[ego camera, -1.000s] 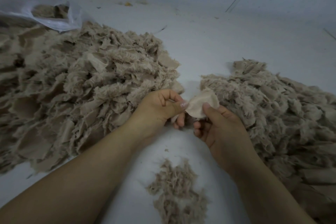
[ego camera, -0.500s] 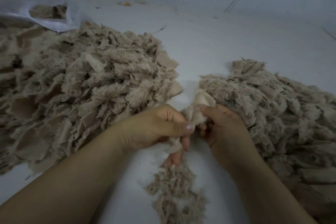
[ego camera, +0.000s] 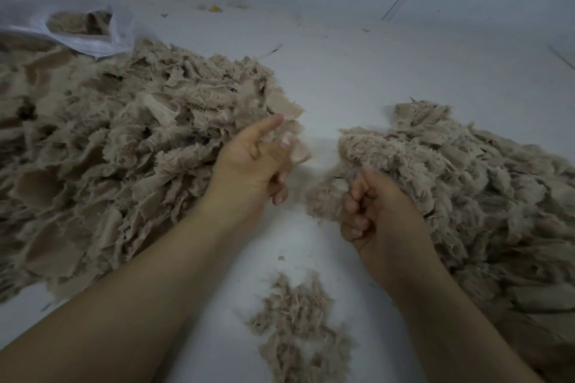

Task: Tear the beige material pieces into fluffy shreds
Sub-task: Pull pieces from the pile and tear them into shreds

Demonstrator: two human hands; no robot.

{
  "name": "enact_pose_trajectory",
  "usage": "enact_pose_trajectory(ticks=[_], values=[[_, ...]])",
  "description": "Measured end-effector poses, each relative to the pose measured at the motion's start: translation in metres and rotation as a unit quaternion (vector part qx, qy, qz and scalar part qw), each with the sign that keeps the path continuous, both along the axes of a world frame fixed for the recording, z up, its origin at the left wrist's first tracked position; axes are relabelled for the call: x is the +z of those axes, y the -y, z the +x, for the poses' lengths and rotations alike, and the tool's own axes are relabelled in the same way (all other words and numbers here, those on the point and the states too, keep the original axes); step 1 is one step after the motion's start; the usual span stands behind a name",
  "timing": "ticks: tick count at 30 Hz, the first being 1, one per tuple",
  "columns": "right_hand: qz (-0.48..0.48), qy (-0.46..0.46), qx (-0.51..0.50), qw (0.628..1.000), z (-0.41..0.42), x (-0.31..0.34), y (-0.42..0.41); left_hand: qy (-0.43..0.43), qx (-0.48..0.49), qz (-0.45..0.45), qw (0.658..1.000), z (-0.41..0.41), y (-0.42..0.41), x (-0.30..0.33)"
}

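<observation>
Beige material, a small smooth fabric scrap (ego camera: 300, 151), sits pinched between thumb and fingers of the left hand (ego camera: 255, 165), forefinger pointing away. Right hand (ego camera: 378, 211), well apart, curls round a fluffy beige tuft (ego camera: 323, 199) beside the right-hand shredded pile (ego camera: 466, 183); it must cross leftward to regrip.

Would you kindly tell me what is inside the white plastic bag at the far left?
The white plastic bag shows beige material through its opening; anything deeper is covered by the plastic.

Dim, flat, bluish light with faint shadows; soft motion blur and wide-angle bending at the edges.
</observation>
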State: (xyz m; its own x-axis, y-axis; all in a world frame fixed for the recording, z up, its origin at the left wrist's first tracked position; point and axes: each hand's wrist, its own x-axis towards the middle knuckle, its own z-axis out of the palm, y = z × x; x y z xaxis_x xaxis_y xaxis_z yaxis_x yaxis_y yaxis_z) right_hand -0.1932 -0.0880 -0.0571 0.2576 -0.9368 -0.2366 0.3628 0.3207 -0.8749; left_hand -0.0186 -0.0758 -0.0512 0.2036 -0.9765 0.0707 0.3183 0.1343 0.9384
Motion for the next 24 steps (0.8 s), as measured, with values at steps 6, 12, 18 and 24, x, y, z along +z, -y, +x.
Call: enact_pose_trajectory(ticks=[6, 12, 18, 24], values=[[-0.008, 0.004, 0.007, 1.000, 0.003, 0.001, -0.002, 0.596, 0.014, 0.002, 0.803, -0.026, -0.003, -0.016], [0.041, 0.044, -0.048, 0.997, 0.008, -0.001, -0.002, 0.585, 0.012, 0.006, 0.811, -0.029, -0.005, -0.014], [0.038, 0.066, -0.068, 0.995, 0.008, -0.006, 0.003, 0.256, -0.024, 0.019, 0.966, -0.019, -0.007, -0.015], [0.026, 0.038, -0.067, 0.997, 0.007, -0.008, 0.004, 0.038, -0.034, -0.044, 0.998, -0.019, -0.011, -0.011]])
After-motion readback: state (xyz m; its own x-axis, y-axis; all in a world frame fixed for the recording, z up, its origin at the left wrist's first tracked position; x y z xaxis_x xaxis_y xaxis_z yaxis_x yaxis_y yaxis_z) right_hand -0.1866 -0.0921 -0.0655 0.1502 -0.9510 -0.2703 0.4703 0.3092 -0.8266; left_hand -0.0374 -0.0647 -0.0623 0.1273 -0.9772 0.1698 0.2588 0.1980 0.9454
